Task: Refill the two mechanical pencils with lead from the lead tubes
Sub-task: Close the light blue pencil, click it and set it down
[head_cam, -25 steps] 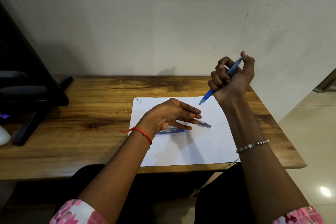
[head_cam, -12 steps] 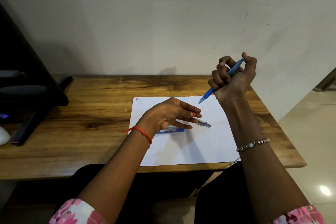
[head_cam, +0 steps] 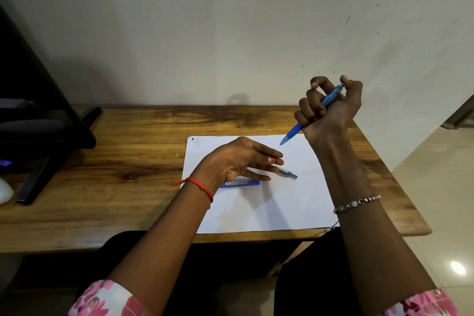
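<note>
Change over the last second is slight. The left hand (head_cam: 236, 161) stays over the paper (head_cam: 269, 208), fingers straight and loosely apart, pointing to 3 o'clock and gripping nothing. A blue lead tube (head_cam: 243, 182) lies flat on the paper just under its palm, in the same spot as before. At 3 o'clock of the tube lies the clear pencil (head_cam: 287, 174), its near end hidden under the fingertips; whether they touch it I cannot tell. It has not moved either.

The right hand (head_cam: 331, 110), at 2 o'clock of the paper, has lifted a little and stays clamped in a fist round the blue pencil (head_cam: 292, 134), thumb on the top end, tip aimed to 7 o'clock above the paper. That grip suggests clicking the cap to check the feed, so I judge the blue pencil nearly done and the clear one still waiting. A second tube is not in view.
</note>
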Demonstrator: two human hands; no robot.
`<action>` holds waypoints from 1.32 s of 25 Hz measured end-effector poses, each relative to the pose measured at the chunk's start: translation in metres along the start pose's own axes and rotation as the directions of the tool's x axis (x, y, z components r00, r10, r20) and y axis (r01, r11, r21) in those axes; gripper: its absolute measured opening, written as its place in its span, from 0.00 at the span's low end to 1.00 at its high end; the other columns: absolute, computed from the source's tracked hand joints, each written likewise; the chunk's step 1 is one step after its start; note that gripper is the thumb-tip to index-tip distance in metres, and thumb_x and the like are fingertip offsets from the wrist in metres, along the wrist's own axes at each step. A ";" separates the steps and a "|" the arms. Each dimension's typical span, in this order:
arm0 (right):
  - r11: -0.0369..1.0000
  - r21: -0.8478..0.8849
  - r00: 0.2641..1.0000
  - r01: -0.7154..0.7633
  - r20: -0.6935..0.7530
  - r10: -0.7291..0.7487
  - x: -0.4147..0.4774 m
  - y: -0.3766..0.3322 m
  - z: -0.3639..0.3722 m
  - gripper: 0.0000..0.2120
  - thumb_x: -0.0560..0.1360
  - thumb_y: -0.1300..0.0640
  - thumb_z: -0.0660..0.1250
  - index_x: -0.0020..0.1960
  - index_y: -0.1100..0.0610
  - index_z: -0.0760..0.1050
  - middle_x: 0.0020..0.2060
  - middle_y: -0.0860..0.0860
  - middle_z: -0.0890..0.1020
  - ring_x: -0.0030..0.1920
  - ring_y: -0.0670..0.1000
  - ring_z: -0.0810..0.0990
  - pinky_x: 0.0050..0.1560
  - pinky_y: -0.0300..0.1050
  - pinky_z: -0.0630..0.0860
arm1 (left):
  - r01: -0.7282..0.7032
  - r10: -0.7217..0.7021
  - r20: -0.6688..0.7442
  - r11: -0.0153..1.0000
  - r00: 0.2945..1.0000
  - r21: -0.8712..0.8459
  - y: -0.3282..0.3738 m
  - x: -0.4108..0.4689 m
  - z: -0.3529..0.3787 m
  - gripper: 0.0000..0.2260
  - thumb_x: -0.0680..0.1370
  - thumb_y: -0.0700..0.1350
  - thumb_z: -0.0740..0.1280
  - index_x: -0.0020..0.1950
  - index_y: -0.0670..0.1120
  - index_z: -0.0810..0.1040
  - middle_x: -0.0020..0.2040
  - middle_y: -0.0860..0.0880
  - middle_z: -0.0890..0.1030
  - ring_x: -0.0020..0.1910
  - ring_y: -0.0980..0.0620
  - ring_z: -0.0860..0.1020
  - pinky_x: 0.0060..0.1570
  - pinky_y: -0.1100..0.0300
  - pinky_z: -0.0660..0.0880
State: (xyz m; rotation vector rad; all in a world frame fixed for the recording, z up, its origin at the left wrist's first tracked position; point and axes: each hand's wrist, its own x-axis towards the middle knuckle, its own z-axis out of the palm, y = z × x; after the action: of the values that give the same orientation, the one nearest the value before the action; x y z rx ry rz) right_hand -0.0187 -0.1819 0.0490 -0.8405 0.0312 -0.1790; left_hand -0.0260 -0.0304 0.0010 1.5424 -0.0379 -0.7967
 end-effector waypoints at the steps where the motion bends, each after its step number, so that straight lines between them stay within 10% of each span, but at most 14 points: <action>1: 1.000 -0.004 1.000 0.003 0.004 -0.003 0.000 0.000 0.000 0.23 0.76 0.46 0.47 0.33 0.59 0.68 0.16 0.46 0.58 0.18 0.44 0.53 0.23 0.32 0.52 | -0.002 0.002 0.002 1.000 1.000 -0.003 0.000 0.000 0.000 0.08 0.75 0.33 0.65 0.50 0.40 0.81 0.40 0.48 0.85 0.38 0.53 0.83 0.40 0.58 0.82; 33: 1.000 -0.005 1.000 0.021 -0.008 -0.021 -0.001 -0.001 0.000 0.24 0.76 0.47 0.47 0.30 0.59 0.67 0.16 0.47 0.57 0.19 0.45 0.52 0.25 0.31 0.52 | -0.021 0.020 -0.015 0.999 1.000 -0.049 -0.003 0.003 0.000 0.06 0.74 0.34 0.66 0.48 0.40 0.81 0.40 0.48 0.85 0.40 0.51 0.84 0.44 0.55 0.81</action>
State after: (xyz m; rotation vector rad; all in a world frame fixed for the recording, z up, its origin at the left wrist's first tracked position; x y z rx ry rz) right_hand -0.0199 -0.1820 0.0494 -0.8451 0.0305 -0.2025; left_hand -0.0256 -0.0314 -0.0030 1.4993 -0.0237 -0.7652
